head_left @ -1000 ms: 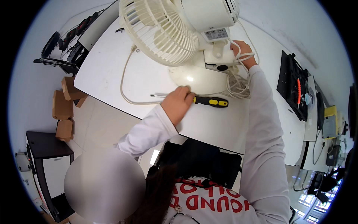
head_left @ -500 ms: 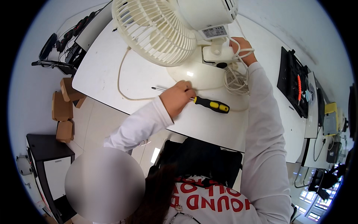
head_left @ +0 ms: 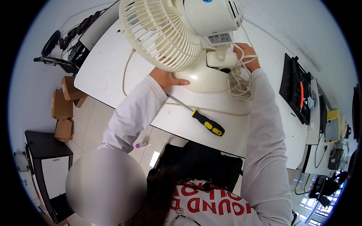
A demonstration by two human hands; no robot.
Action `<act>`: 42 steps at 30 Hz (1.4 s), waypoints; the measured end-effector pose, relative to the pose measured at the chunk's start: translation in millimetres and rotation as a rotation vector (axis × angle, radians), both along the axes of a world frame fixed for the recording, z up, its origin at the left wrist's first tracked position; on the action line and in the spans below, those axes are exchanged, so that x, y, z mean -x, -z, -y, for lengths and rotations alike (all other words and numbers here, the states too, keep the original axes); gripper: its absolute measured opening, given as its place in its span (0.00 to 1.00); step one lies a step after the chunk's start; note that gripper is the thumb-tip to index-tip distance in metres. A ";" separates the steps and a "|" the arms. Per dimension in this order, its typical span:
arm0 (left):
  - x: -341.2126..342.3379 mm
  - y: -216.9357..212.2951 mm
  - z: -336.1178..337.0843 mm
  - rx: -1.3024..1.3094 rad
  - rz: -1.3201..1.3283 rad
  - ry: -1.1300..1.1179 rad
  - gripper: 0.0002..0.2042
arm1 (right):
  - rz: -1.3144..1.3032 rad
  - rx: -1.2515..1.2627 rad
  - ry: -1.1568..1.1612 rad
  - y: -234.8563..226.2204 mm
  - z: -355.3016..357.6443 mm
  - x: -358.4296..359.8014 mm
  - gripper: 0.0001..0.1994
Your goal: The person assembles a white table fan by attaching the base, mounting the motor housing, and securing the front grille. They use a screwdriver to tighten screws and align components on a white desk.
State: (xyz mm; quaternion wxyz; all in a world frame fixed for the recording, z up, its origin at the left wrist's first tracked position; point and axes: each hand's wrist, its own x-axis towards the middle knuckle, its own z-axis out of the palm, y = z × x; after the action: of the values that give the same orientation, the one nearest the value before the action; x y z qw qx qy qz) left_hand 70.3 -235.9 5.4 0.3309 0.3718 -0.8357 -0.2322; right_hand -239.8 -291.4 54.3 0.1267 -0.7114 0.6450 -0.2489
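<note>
A cream desk fan (head_left: 210, 78) stands on the white table with its round slatted cage (head_left: 162, 45) turned to the left. My left hand (head_left: 166, 78) holds the left side of its base, thumb laid along the base's front; the other fingers are mostly hidden by the cage. On the far right side, my right hand (head_left: 247, 55) is closed around the fan's rear arm, among loops of its white cord. A bundled coil of cord (head_left: 238, 87) hangs beside the base. In front lies a screwdriver (head_left: 208, 123) with a black and yellow handle, its shaft pointing toward my left wrist.
The fan's cord (head_left: 211, 110) runs across the white table (head_left: 181, 121). At the right is an opened black tool case (head_left: 294, 88) with an orange item. Cardboard boxes (head_left: 62, 104) and a dark cabinet (head_left: 49, 147) stand at the left. A purple-capped bottle (head_left: 141, 145) is below the table edge.
My left hand has let go of the screwdriver, which now lies on the table nearer me, and has moved up-left onto the fan base. My right hand stays at the fan.
</note>
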 end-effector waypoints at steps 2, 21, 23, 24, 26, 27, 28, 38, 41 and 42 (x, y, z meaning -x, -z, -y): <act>2.0 13.3 16.5 -0.137 -0.102 0.095 0.46 | -0.002 0.019 -0.003 2.8 0.8 2.0 0.13; 20.1 -6.2 -8.2 -0.040 -0.016 -0.003 0.48 | 0.003 0.069 -0.070 19.2 13.3 19.3 0.10; 21.3 -8.3 -7.7 -0.021 0.009 -0.013 0.49 | 0.044 0.089 -0.088 21.8 16.0 22.6 0.10; 22.0 -6.8 -6.9 0.000 0.003 -0.018 0.49 | 0.047 0.081 -0.083 23.1 17.8 24.0 0.11; 21.1 -3.1 -4.9 0.041 -0.003 -0.025 0.50 | 0.058 0.066 -0.070 24.3 18.7 23.2 0.11; 21.1 -1.6 -4.2 0.028 0.005 -0.034 0.51 | 0.046 0.101 -0.098 24.6 18.2 24.0 0.12; 22.2 -1.1 -2.9 0.017 0.012 -0.042 0.51 | 0.037 0.084 -0.096 25.0 19.0 25.6 0.12; 26.4 -0.4 -4.0 -0.135 -0.128 0.009 0.52 | 0.074 0.020 -0.037 26.2 19.9 25.9 0.10; 26.8 -8.0 -6.4 -0.174 -0.087 -0.016 0.52 | 0.052 -0.009 -0.037 24.7 19.6 26.5 0.10; 25.9 -8.4 -6.8 -0.166 -0.110 -0.003 0.51 | 0.044 -0.016 -0.034 24.9 19.7 25.9 0.10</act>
State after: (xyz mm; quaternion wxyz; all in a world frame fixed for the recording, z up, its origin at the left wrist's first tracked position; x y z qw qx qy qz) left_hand 44.5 -229.1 13.8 0.3448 0.3860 -0.7934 -0.3203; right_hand -265.7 -311.1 29.4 0.1504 -0.7156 0.6318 -0.2571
